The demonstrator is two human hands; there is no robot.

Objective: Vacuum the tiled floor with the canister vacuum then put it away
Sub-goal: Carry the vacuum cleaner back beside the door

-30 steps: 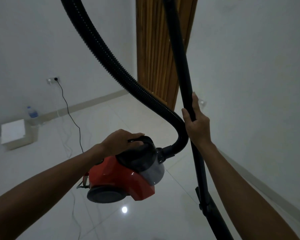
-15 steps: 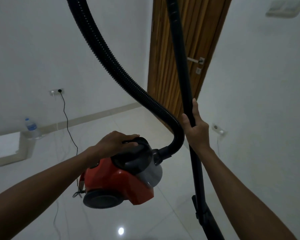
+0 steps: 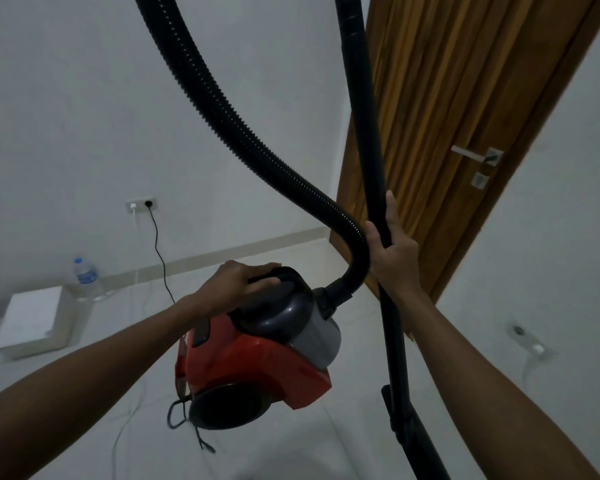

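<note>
Door's swinging closer into view now, while the left hand [image 3: 246, 282] is gripping the vacuum's [image 3: 257, 355] top handle, carrying it off the floor [image 3: 101, 393], and the right hand [image 3: 392, 254] is clutching the upright wand [image 3: 371, 140] just beside it.

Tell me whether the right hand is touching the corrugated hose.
Cannot tell. In the head view the right hand grips the wand, and the hose bends right beside its fingers, with neither gap nor contact plainly visible.
</note>
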